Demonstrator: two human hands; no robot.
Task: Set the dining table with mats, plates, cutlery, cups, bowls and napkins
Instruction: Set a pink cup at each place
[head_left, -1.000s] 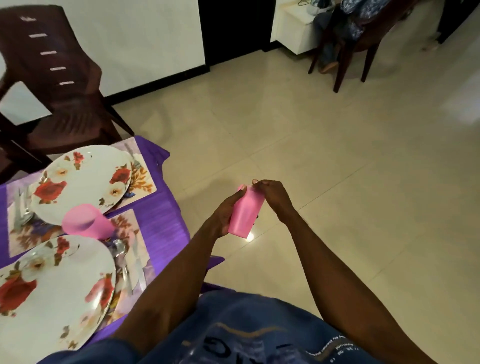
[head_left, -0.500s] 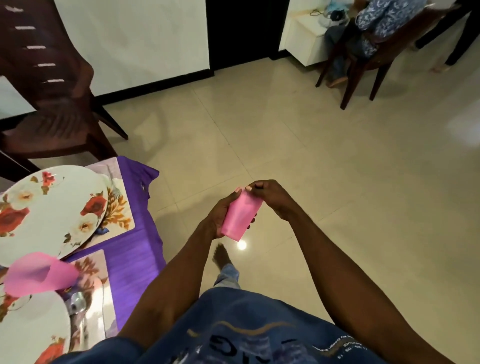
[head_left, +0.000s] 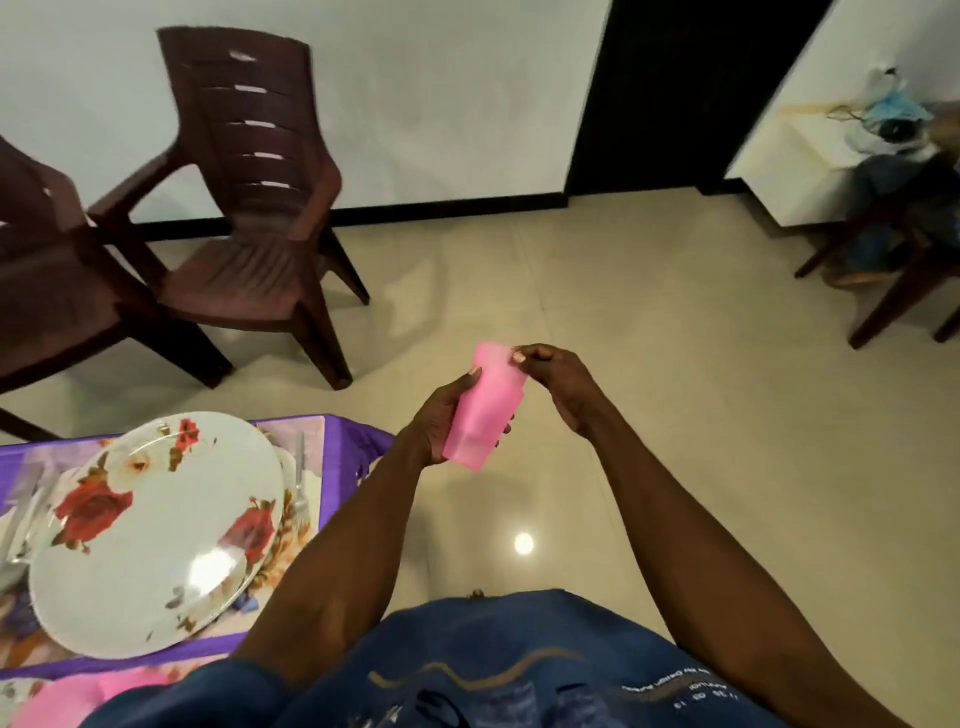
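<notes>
Head view: left hand (head_left: 441, 415) wrapped around pink cup (head_left: 485, 408), held over the floor, clear of the worktop (head_left: 340, 447). Right hand (head_left: 563, 387) pinched the cup's rim with fingertips. Floral plate (head_left: 156, 530) sat on its mat on the worktop.

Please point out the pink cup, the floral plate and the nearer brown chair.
pink cup (head_left: 485, 410), head view, middle of its side wall.
floral plate (head_left: 156, 535), head view, white centre.
brown chair (head_left: 249, 275), head view, seat.
</notes>
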